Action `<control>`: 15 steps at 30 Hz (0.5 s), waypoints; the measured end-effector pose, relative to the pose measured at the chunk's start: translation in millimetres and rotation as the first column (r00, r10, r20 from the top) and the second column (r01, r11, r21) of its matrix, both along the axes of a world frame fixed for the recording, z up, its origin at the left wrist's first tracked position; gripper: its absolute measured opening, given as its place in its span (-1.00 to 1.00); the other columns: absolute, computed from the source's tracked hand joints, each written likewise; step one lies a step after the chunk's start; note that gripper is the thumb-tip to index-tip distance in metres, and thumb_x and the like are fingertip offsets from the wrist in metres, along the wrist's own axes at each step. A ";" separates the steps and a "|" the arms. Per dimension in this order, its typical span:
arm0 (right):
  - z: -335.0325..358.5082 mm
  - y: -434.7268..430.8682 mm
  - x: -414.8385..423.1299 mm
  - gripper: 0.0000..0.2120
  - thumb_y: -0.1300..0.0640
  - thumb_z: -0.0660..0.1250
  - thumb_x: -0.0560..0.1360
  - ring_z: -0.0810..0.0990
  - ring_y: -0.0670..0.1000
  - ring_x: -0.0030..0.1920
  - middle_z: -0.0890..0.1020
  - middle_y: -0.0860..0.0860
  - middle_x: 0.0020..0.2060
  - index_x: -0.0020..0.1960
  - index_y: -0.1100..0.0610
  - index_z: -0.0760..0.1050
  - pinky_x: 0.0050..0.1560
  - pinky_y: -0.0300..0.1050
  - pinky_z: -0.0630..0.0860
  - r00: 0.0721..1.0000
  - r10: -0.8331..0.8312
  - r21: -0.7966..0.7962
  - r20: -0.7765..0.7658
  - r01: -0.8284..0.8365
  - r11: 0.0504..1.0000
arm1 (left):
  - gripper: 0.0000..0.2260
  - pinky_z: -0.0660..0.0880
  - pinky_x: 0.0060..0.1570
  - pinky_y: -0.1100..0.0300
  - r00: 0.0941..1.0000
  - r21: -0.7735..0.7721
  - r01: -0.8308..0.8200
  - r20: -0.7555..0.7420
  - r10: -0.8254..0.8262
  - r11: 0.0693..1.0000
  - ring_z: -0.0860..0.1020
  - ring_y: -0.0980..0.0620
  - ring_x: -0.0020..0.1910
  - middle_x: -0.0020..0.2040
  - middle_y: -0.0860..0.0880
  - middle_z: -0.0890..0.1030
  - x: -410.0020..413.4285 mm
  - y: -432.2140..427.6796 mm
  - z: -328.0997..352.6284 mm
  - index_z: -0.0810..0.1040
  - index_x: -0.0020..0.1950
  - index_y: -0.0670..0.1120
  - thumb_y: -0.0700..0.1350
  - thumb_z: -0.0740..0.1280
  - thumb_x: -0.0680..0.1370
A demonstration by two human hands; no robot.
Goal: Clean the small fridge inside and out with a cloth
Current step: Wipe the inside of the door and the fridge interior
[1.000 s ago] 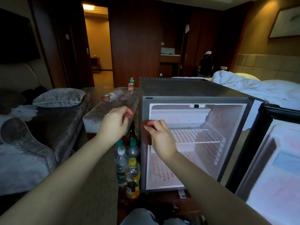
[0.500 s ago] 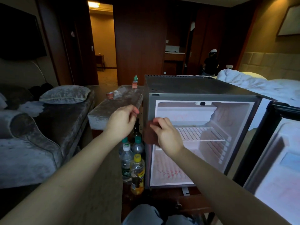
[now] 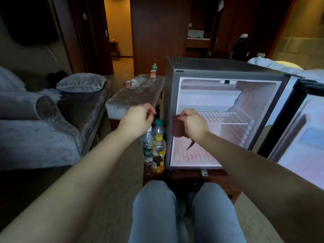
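The small fridge [image 3: 206, 65] filled the centre and right of the frame, standing open with its door [image 3: 301, 137] swung out to the far right edge, inner lining facing the camera. Inside, a white wire shelf [image 3: 226, 117] crossed the middle of the cavity, and the floor of the cavity [image 3: 192, 155] below it showed faint reddish marks. The right hand [image 3: 194, 123] was at the left edge of the opening, level with the shelf, pinching the top of a dark cloth [image 3: 178, 127] that hung down against the fridge's left frame. The left hand [image 3: 136, 120] was raised left of centre, apart from the fridge, fingers curled in with thumb against forefinger; whether it pinched anything small could not be told. A cluster of drink bottles [image 3: 154, 148] stood just beside the fridge's left wall, low in the middle of the frame. The step looked like readying the cloth for the inside. To do it well, the loose cloth would best be gathered into a flat pad, the free hand would steady the frame, and strokes would run from the back wall forward, with extra passes over the marked floor and care not to knock the bottles.
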State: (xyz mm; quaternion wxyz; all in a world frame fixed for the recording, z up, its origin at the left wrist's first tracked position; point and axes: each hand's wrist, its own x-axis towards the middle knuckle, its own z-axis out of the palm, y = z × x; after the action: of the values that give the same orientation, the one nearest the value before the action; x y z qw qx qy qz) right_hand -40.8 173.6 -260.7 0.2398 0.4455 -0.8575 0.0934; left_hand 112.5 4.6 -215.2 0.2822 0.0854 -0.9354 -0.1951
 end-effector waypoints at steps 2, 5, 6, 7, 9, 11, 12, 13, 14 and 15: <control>10.5 10.5 9.5 -0.70 0.42 0.30 0.41 0.51 0.25 0.09 0.59 0.17 0.02 0.07 0.22 0.64 0.04 0.00 0.53 0.997 0.070 -0.128 0.023 -0.066 0.990 | -0.84 0.40 -0.11 0.18 1.000 0.017 -0.004 0.021 0.004 1.000 0.57 -0.09 -0.03 -0.02 -0.09 0.64 10.2 3.0 -2.5 0.57 0.08 -0.10 -0.19 0.25 0.56; 28.1 26.0 28.1 -0.72 0.44 0.28 0.40 0.55 0.28 0.05 0.61 0.20 -0.01 0.03 0.25 0.66 0.03 0.05 0.54 0.993 0.120 -0.197 0.003 -0.117 0.973 | -0.87 0.43 -0.14 0.18 0.998 0.105 0.014 0.057 -0.020 0.994 0.58 -0.07 -0.08 -0.10 -0.04 0.63 12.9 11.8 -6.1 0.57 0.03 -0.06 -0.18 0.26 0.55; 30.7 30.4 33.3 -0.72 0.45 0.28 0.39 0.56 0.28 0.03 0.61 0.20 -0.02 0.01 0.26 0.66 0.03 0.06 0.55 0.992 0.123 -0.222 0.000 -0.120 0.968 | -0.89 0.43 -0.14 0.19 0.998 0.143 0.035 0.047 -0.042 0.989 0.59 -0.06 -0.08 -0.11 -0.02 0.62 11.3 15.4 -7.9 0.56 0.01 -0.05 -0.18 0.27 0.55; 30.8 34.4 37.0 -0.72 0.46 0.29 0.37 0.57 0.28 0.02 0.61 0.20 -0.03 0.00 0.26 0.65 0.03 0.06 0.56 0.991 0.133 -0.244 -0.010 -0.132 0.961 | -0.91 0.45 -0.13 0.18 0.997 0.185 0.063 0.026 -0.069 0.981 0.59 -0.05 -0.09 -0.11 -0.01 0.63 9.0 19.3 -9.2 0.55 0.01 -0.03 -0.16 0.28 0.55; 24.8 42.8 45.2 -0.72 0.47 0.31 0.35 0.58 0.25 0.01 0.60 0.19 -0.03 -0.02 0.27 0.64 0.05 0.01 0.55 0.987 0.161 -0.288 -0.018 -0.160 0.944 | -0.85 0.48 -0.10 0.14 0.990 0.272 0.139 -0.025 -0.137 0.952 0.59 0.01 -0.13 -0.12 -0.01 0.64 4.3 28.7 -11.7 0.52 0.10 0.00 -0.07 0.33 0.54; 15.1 49.5 60.3 -0.75 0.42 0.30 0.35 0.57 0.18 0.02 0.59 0.15 -0.02 -0.02 0.24 0.61 0.07 -0.09 0.49 0.976 0.219 -0.306 0.009 -0.206 0.930 | -0.72 0.46 -0.15 0.18 0.974 0.338 0.222 -0.027 -0.227 0.915 0.57 0.08 -0.21 -0.19 0.00 0.64 -0.9 38.3 -14.1 0.49 0.21 0.04 -0.02 0.38 0.52; 9.1 51.5 68.3 -0.76 0.40 0.30 0.35 0.54 0.14 0.02 0.58 0.13 -0.02 -0.01 0.23 0.58 0.07 -0.11 0.45 0.969 0.245 -0.312 0.020 -0.227 0.923 | -0.72 0.46 -0.15 0.19 0.961 0.353 0.263 -0.013 -0.277 0.898 0.57 0.09 -0.22 -0.21 0.02 0.64 -3.7 43.6 -16.6 0.50 0.20 0.05 -0.04 0.40 0.50; 4.1 53.1 76.5 -0.76 0.38 0.30 0.36 0.52 0.10 0.02 0.57 0.11 -0.02 -0.01 0.21 0.56 0.07 -0.13 0.43 0.967 0.252 -0.319 0.027 -0.231 0.919 | -0.79 0.47 -0.14 0.19 0.949 0.343 0.295 0.001 -0.314 0.892 0.58 0.08 -0.23 -0.22 0.02 0.64 -6.2 48.8 -19.6 0.54 0.11 0.03 -0.08 0.41 0.49; -0.2 54.9 83.8 -0.76 0.37 0.31 0.36 0.50 0.07 0.02 0.57 0.09 -0.01 0.01 0.20 0.53 0.06 -0.13 0.42 0.967 0.248 -0.330 0.053 -0.217 0.919 | -0.88 0.46 -0.16 0.20 0.943 0.317 0.313 0.011 -0.334 0.895 0.57 0.07 -0.24 -0.25 0.03 0.63 -8.0 53.8 -23.0 0.57 -0.02 0.00 -0.14 0.41 0.48; -2.7 57.0 90.7 -0.75 0.36 0.32 0.38 0.49 0.06 0.03 0.55 0.07 0.00 0.04 0.19 0.50 0.04 -0.13 0.42 0.969 0.228 -0.341 0.096 -0.184 0.922 | -0.91 0.43 -0.18 0.22 0.944 0.279 0.309 0.025 -0.329 0.909 0.55 0.08 -0.27 -0.28 0.05 0.61 -9.1 58.1 -25.4 0.56 -0.13 -0.01 -0.19 0.40 0.46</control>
State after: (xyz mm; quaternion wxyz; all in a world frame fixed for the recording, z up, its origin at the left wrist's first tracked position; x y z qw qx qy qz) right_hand 49.9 230.6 -263.4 0.2417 0.4797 -0.7921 0.2898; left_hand 103.3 62.7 -240.7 0.1987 -0.0239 -0.9106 -0.3616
